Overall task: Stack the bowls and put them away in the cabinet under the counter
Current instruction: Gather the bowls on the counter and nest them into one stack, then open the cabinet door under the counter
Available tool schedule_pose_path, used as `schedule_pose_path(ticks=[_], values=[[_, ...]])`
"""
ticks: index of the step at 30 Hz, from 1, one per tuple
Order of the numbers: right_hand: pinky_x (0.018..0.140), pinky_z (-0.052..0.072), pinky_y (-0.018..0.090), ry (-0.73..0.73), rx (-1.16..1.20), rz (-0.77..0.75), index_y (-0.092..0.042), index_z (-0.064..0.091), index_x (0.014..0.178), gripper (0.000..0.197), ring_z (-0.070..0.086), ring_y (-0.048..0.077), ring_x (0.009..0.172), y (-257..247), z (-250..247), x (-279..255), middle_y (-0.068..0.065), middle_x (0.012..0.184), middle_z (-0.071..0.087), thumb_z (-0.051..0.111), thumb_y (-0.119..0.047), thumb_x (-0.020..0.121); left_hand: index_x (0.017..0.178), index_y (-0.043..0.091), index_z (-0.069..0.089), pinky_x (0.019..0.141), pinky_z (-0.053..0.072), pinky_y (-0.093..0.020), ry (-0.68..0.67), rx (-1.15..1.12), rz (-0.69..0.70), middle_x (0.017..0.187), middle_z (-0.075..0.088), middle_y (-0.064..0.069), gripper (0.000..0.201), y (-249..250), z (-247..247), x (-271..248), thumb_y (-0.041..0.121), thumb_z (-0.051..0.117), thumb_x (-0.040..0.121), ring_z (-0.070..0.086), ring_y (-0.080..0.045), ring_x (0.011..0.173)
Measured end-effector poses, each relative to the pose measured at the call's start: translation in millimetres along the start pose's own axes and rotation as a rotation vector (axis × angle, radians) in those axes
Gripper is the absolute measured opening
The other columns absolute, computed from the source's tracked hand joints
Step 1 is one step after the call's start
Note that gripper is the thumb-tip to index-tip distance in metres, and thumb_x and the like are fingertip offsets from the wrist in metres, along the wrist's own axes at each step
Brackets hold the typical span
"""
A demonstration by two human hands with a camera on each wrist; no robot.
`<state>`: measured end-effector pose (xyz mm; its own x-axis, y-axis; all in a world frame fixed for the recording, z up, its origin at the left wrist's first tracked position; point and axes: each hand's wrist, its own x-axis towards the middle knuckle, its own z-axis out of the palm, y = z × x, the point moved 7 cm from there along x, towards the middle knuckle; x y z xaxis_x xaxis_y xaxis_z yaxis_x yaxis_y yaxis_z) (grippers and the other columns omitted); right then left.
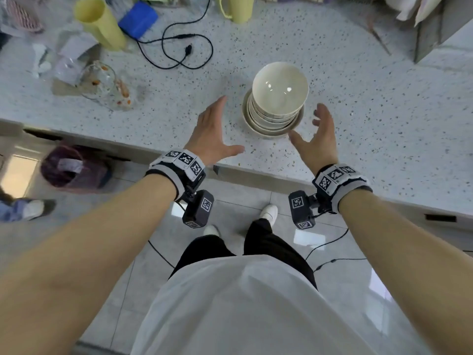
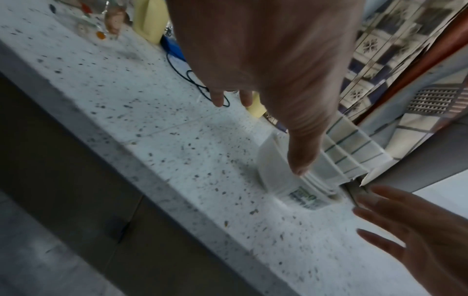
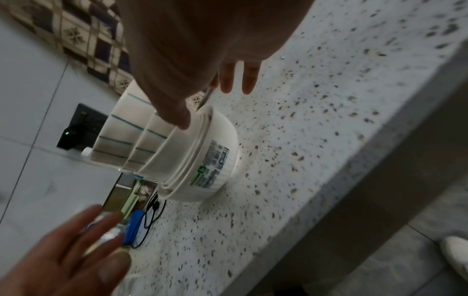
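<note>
A stack of several cream bowls (image 1: 277,103) stands on the speckled counter (image 1: 358,103) near its front edge; the bottom bowl carries a printed label (image 3: 214,163). My left hand (image 1: 213,131) hovers open to the left of the stack, fingers straight, a short gap from it. My right hand (image 1: 316,135) hovers open to the right of the stack, fingers spread, not touching it. In the left wrist view the stack (image 2: 283,174) lies beyond my thumb, with the right hand (image 2: 415,236) opposite. The cabinet under the counter is mostly out of sight.
At the back left are a glass jar (image 1: 102,83) lying on its side, a yellow cup (image 1: 98,24), a blue box (image 1: 138,19) and a black cable (image 1: 184,49). Another yellow cup (image 1: 238,7) stands behind. A purple bag (image 1: 74,167) hangs below the counter edge.
</note>
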<state>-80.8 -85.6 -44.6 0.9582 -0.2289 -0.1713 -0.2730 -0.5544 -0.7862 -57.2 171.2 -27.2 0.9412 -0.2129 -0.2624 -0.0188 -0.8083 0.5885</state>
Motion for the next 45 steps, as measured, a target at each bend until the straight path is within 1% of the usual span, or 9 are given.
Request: schedule_pose_path(ticks=[3, 9, 18, 24, 29, 31, 35, 39, 45], values=[[0.100, 0.048, 0.039, 0.095, -0.010, 0.071, -0.011, 0.031, 0.148, 0.068, 0.051, 0.021, 0.123, 10, 5, -25, 0.007, 0.144, 0.045, 0.063, -0.024, 0.089, 0.156, 0.014, 0.011, 0.118, 0.025, -0.046, -0.095, 0.083, 0.005, 0.160, 0.020, -0.010, 0.100, -24, 11, -12, 0.034, 0.075, 0.082, 0.021, -0.031, 0.146], [0.085, 0.043, 0.024, 0.088, -0.114, 0.076, -0.011, 0.047, 0.136, 0.046, 0.054, 0.013, 0.107, -1, 49, -80, 0.006, 0.134, 0.052, 0.055, -0.013, 0.091, 0.152, 0.010, 0.024, 0.115, 0.029, -0.049, -0.179, 0.250, 0.050, 0.159, 0.025, -0.012, 0.078, -95, 11, -43, 0.021, 0.066, 0.087, 0.025, -0.035, 0.143], [0.087, 0.051, 0.030, -0.125, -0.189, 0.146, -0.012, 0.065, 0.116, 0.030, 0.060, 0.015, 0.099, -10, 189, -124, 0.005, 0.116, 0.064, 0.048, -0.012, 0.091, 0.152, 0.012, 0.021, 0.121, 0.010, -0.053, -0.143, 0.439, 0.280, 0.160, 0.019, -0.008, 0.081, -187, 9, -73, 0.014, 0.058, 0.080, 0.015, -0.031, 0.149], [0.076, 0.041, 0.021, -0.217, -0.131, 0.218, -0.011, 0.064, 0.120, 0.030, 0.056, 0.014, 0.092, 31, 283, -93, 0.005, 0.112, 0.066, 0.052, -0.015, 0.093, 0.153, 0.009, 0.025, 0.120, 0.011, -0.055, 0.069, 0.463, 0.454, 0.161, 0.024, -0.006, 0.081, -214, 25, -66, 0.007, 0.052, 0.077, 0.018, -0.028, 0.149], [0.085, 0.052, 0.040, -0.230, -0.155, 0.255, 0.001, 0.064, 0.117, 0.030, 0.062, 0.039, 0.105, 68, 340, -51, 0.020, 0.119, 0.066, 0.053, -0.014, 0.092, 0.151, 0.005, 0.033, 0.118, 0.013, -0.059, 0.296, 0.431, 0.555, 0.159, 0.032, -0.010, 0.080, -222, 40, -62, 0.004, 0.052, 0.073, 0.023, -0.032, 0.148], [0.090, 0.052, 0.037, -0.216, -0.093, 0.286, -0.004, 0.069, 0.115, 0.029, 0.063, 0.036, 0.109, 77, 358, -42, 0.018, 0.118, 0.069, 0.055, -0.012, 0.091, 0.149, 0.004, 0.038, 0.118, 0.015, -0.060, 0.362, 0.386, 0.552, 0.157, 0.035, -0.011, 0.078, -222, 44, -61, 0.001, 0.051, 0.072, 0.026, -0.034, 0.147], [0.075, 0.047, 0.026, -0.068, 0.005, 0.301, -0.008, 0.072, 0.104, 0.026, 0.066, 0.033, 0.100, 96, 378, -48, 0.013, 0.107, 0.073, 0.053, -0.011, 0.086, 0.148, 0.001, 0.040, 0.117, 0.016, -0.060, 0.434, 0.361, 0.540, 0.155, 0.038, -0.015, 0.079, -219, 52, -61, -0.002, 0.053, 0.070, 0.029, -0.039, 0.145], [0.076, 0.040, 0.023, 0.035, 0.058, 0.311, -0.014, 0.062, 0.105, 0.021, 0.055, 0.016, 0.088, 100, 386, -72, 0.000, 0.106, 0.064, 0.056, -0.019, 0.085, 0.150, 0.003, 0.035, 0.119, 0.015, -0.056, 0.422, 0.397, 0.487, 0.157, 0.032, -0.015, 0.084, -218, 55, -61, 0.002, 0.053, 0.068, 0.024, -0.039, 0.147], [0.080, 0.040, 0.024, 0.087, 0.124, 0.382, -0.013, 0.050, 0.116, 0.033, 0.056, 0.012, 0.092, 116, 375, -141, -0.009, 0.102, 0.056, 0.057, -0.035, 0.094, 0.153, 0.008, 0.027, 0.119, 0.017, -0.055, 0.389, 0.396, 0.394, 0.161, 0.023, -0.013, 0.085, -209, 60, -67, 0.005, 0.048, 0.071, 0.015, -0.037, 0.150]])
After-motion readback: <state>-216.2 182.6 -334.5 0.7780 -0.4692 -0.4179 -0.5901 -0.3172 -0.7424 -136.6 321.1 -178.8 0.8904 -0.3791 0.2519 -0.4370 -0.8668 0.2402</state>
